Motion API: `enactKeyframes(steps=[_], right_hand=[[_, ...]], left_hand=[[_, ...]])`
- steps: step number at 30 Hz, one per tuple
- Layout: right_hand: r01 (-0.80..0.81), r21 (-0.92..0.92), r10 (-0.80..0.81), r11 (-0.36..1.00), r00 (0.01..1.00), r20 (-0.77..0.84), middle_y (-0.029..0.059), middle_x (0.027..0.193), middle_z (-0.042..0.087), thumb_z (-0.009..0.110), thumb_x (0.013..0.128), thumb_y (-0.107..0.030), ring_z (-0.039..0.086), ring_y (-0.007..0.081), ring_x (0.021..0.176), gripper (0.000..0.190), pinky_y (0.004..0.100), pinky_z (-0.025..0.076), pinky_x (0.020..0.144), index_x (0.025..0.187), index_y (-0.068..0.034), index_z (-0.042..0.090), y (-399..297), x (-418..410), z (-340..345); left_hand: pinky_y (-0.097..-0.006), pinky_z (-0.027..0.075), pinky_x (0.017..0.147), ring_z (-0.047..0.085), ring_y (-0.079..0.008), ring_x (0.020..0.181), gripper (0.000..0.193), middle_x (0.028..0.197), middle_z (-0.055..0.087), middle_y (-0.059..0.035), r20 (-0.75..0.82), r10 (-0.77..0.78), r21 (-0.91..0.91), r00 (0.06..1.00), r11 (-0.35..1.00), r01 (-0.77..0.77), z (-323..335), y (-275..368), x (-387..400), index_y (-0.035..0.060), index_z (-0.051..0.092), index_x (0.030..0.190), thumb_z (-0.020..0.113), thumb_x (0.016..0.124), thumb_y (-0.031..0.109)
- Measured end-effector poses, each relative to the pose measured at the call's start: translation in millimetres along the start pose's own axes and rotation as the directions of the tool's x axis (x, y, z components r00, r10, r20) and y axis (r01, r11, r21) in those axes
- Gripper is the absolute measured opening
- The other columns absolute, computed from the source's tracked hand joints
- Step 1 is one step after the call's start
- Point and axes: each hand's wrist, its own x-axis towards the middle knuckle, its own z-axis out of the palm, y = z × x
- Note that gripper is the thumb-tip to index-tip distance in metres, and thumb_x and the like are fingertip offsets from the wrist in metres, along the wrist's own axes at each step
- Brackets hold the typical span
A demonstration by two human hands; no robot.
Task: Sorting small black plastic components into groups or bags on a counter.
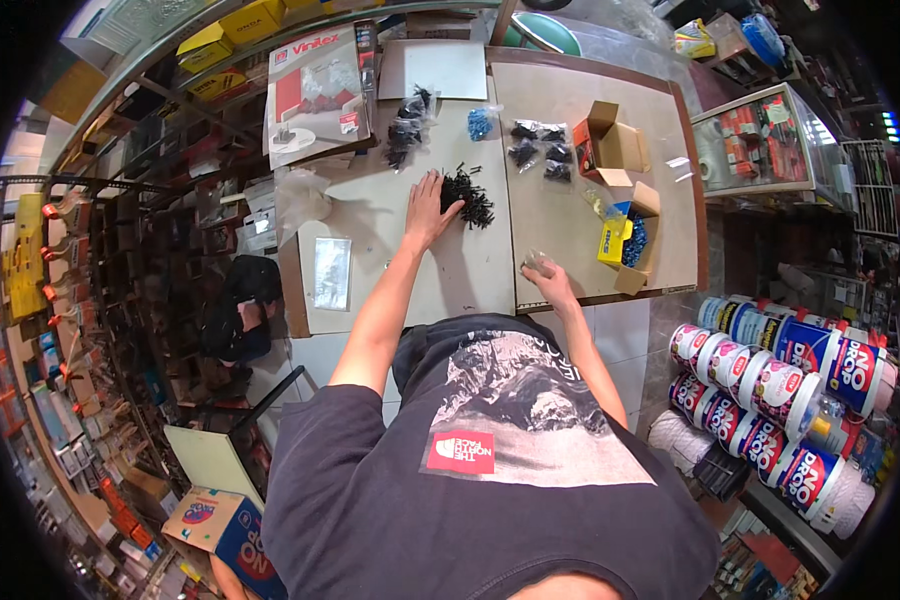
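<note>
A loose pile of black screws (468,196) lies on the pale tabletop (375,262). My left hand (426,206) rests against the left side of that pile, with the thumb spread over its near edge. Close to the table's front edge, my right hand (552,283) pinches a small clear plastic bag (538,262). Filled bags of black screws (408,131) lie beyond the pile, and several more small bags (543,146) sit to its right. A bag of blue fasteners (481,124) stands farther back.
On the right, an open orange cardboard box (611,146) and an open yellow box with blue fasteners (622,240) stand on the table. A flat clear packet (332,274) and a crumpled plastic bag (304,201) lie left. Paint buckets (784,390) are stacked beyond the right side.
</note>
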Motion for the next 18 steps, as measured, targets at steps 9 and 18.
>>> enactKeyframes(steps=[9, 18], right_hand=[[0.071, -0.063, -0.060, 0.995, 0.985, 0.162, 0.0135, 0.110, 0.062, 0.069, 0.081, -0.023, 0.058, 0.0190, 0.101, 0.055, 0.0291, 0.043, 0.090, 0.125, 0.003, 0.050, 3, 50, 10], [0.116, -0.060, -0.105, 0.991, 0.981, 0.163, 0.0063, 0.102, 0.065, 0.067, 0.081, -0.023, 0.060, 0.0135, 0.091, 0.040, 0.0264, 0.046, 0.080, 0.114, -0.001, 0.060, 5, 48, 6]], left_hand=[[-0.0414, 0.036, 0.100, 0.044, -0.0310, 0.118, 0.044, 0.128, 0.049, -0.0131, -0.102, -0.044, -0.081, 0.994, 0.996, 0.036, -5, 2, -29, 0.0030, 0.050, 0.122, 0.059, 0.083, 0.022], [-0.0384, 0.047, 0.079, 0.057, -0.0307, 0.091, 0.018, 0.100, 0.059, -0.0114, -0.090, -0.167, -0.255, 0.982, 0.957, 0.140, -18, 4, -41, 0.0050, 0.060, 0.098, 0.059, 0.080, 0.006]])
